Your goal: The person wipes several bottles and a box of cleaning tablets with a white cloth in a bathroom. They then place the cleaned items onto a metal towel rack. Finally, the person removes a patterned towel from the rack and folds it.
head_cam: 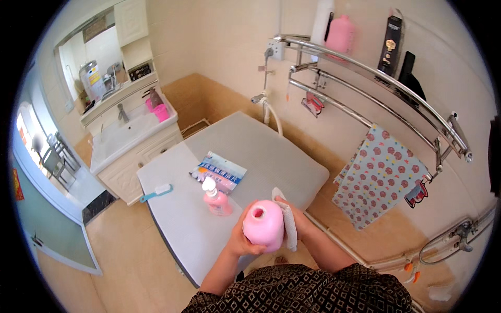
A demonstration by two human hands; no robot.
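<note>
A pink plastic bottle (266, 231) without a cap is held up near my body, its round opening facing me. My left hand (238, 239) grips its left side, with the thumb across the lower front. In my right hand (295, 219) is a folded white cloth (289, 227), pressed against the bottle's right side. Just beyond my left hand, a pink pump bottle (218, 202) with a white pump head stands on the grey-white top of a washing machine (266, 164). Behind it lies a flat printed packet (223, 172). A blue-handled brush (157, 192) rests near the left edge.
A white washbasin (135, 137) with pink cups (160, 112) stands at the back left. On the right wall, a metal towel rack (352, 113) carries a patterned towel (379, 180) and another pink bottle (339, 37). A tap and pipe (270, 103) rise behind the machine.
</note>
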